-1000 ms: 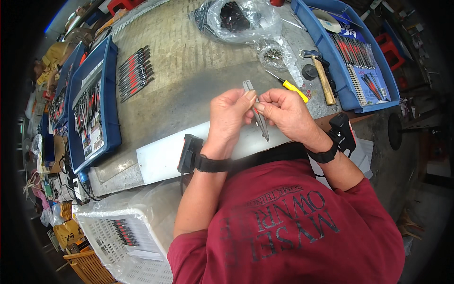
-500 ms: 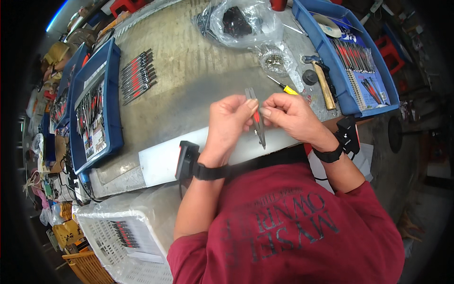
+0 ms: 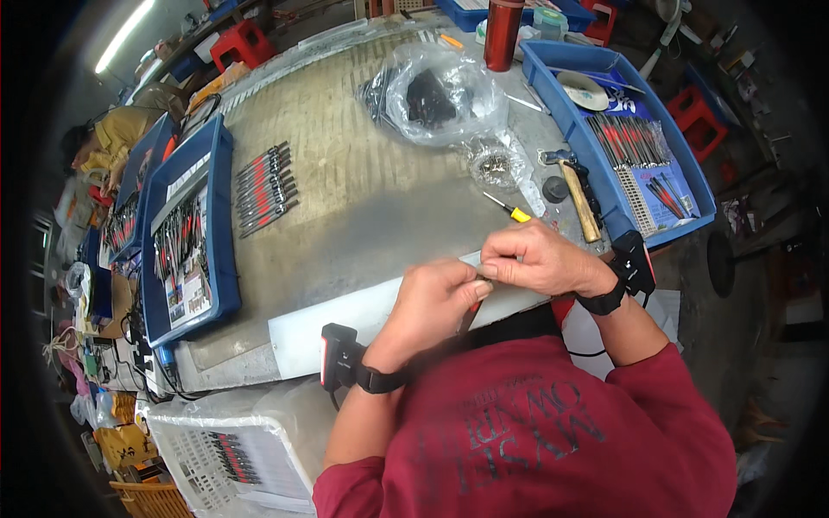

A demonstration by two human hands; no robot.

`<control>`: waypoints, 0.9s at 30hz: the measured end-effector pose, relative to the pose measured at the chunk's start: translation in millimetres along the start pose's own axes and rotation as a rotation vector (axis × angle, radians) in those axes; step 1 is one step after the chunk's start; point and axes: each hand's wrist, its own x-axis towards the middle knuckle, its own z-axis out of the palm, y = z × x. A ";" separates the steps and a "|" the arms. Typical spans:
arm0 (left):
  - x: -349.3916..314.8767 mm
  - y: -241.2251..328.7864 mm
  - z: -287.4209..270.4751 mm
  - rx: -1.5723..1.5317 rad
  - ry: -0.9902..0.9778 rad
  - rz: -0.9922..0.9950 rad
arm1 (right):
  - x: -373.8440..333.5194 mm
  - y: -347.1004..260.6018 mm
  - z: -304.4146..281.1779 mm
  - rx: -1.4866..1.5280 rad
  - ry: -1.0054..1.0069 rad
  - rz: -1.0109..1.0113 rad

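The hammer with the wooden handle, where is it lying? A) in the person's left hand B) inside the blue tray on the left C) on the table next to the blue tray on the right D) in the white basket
C: the hammer lies on the table just beside the blue tray on the right, apart from both hands.

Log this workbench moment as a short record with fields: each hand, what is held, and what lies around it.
left hand: left hand pinching a small red-handled metal tool, mostly hidden
right hand: right hand gripping the same tool from the other side
bench: grey worktable
near right hand: wooden-handled hammer; yellow-handled screwdriver
left side: row of red-and-black tools; blue plastic tray
far side: clear plastic bag; red metal cylinder
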 end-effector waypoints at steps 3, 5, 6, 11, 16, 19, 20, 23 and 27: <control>1.9 -2.2 0.8 -0.077 -0.013 0.016 | -1.7 -1.6 1.5 0.018 0.049 -0.013; 4.7 -4.1 3.9 -0.160 0.014 0.029 | -2.2 -2.8 2.9 -0.017 0.104 -0.015; 2.6 -4.2 4.8 -0.254 -0.002 -0.021 | -2.0 -3.5 4.1 -0.043 0.148 -0.014; 7.3 -2.0 21.9 -0.156 0.253 0.050 | 2.2 -1.7 16.0 0.026 0.391 0.157; 10.1 -1.3 25.7 0.493 0.484 0.292 | 6.7 9.7 31.7 0.191 0.532 0.285; 14.4 -2.8 24.5 0.626 0.529 0.325 | 10.8 15.1 37.7 0.289 0.567 0.295; 15.4 -3.4 24.7 0.636 0.545 0.332 | 13.0 16.2 39.9 0.316 0.579 0.292; 16.4 -6.2 22.8 0.690 0.554 0.325 | 17.9 16.3 40.7 0.380 0.576 0.293; 17.1 -12.4 15.4 0.703 0.520 0.326 | 24.4 14.1 23.7 0.225 0.368 0.394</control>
